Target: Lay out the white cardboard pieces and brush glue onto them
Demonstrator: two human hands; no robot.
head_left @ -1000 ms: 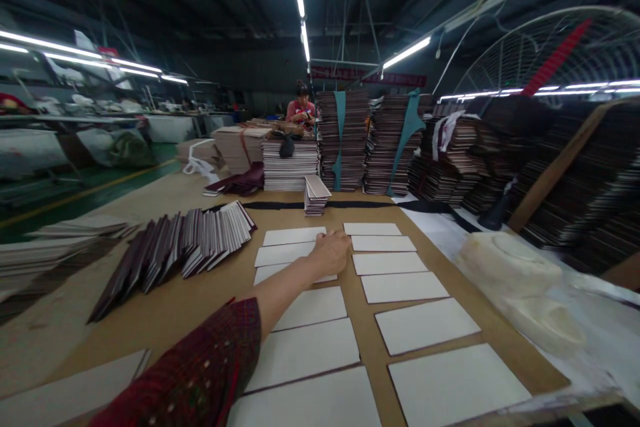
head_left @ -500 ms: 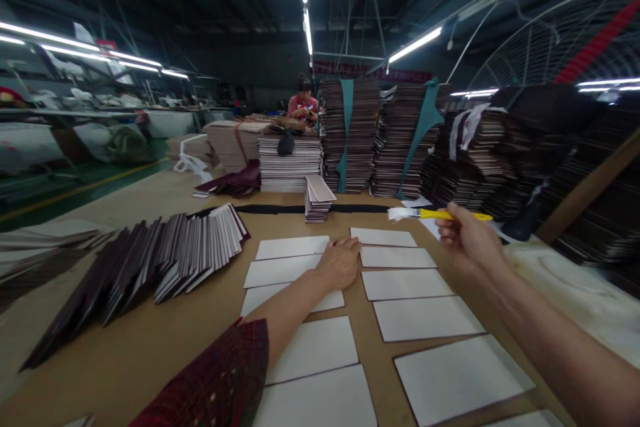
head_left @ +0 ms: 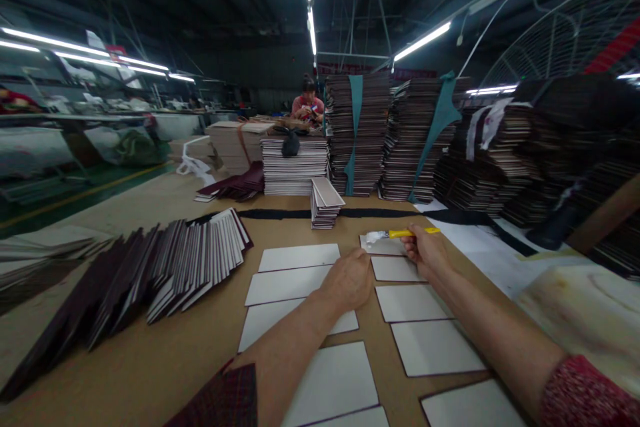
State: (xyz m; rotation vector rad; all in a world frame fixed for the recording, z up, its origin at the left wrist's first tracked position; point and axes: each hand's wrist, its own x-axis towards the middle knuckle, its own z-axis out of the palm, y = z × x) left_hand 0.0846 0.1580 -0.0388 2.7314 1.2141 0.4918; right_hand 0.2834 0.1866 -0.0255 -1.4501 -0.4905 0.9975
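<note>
The right grip (head_left: 425, 252) is holding a thin yellow-handled brush (head_left: 413, 233) tight over a flat white card (head_left: 383, 245), while the open left hand (head_left: 347, 280) is pressing down on another flat white card (head_left: 283, 285) to keep it still.

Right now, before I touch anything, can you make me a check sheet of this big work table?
Surface: brown table top.
Job's things: white cards laid in rows; yellow-handled brush.
Hands: left hand rests on a card; right hand holds the brush.
Clutter: fanned dark boards; small stack; black strip.
Cables: pale wire near the fan, none seen on the table.
Surroundings: tall board piles; co-worker; big fan.
</note>
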